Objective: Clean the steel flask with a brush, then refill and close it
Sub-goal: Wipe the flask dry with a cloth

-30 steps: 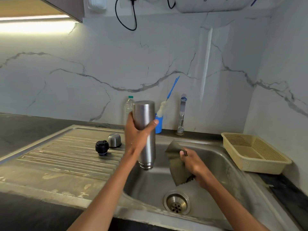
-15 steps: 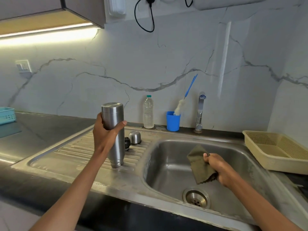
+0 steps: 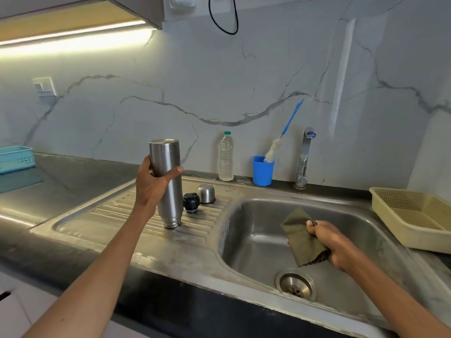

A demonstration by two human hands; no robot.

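My left hand (image 3: 152, 185) grips the steel flask (image 3: 169, 191), which stands mouth-down on the ribbed drainboard (image 3: 117, 215). Just right of it lie the black inner stopper (image 3: 191, 202) and the steel cap (image 3: 206, 193). My right hand (image 3: 328, 241) holds an olive cloth (image 3: 301, 236) over the sink basin (image 3: 256, 242). A bottle brush (image 3: 280, 140) with a blue handle leans in a blue cup (image 3: 262, 170) at the back wall. A clear plastic water bottle (image 3: 226, 157) stands left of the cup.
The tap (image 3: 305, 159) rises behind the basin, and the drain (image 3: 296, 284) sits at the basin's front. A beige basket (image 3: 415, 215) rests on the right counter, a light blue basket (image 3: 14, 158) at far left. Dark countertop (image 3: 61, 176) surrounds the sink.
My left hand carried the inverted flask from above the basin leftward and set its mouth on the drainboard. My right hand with the cloth stayed over the basin.
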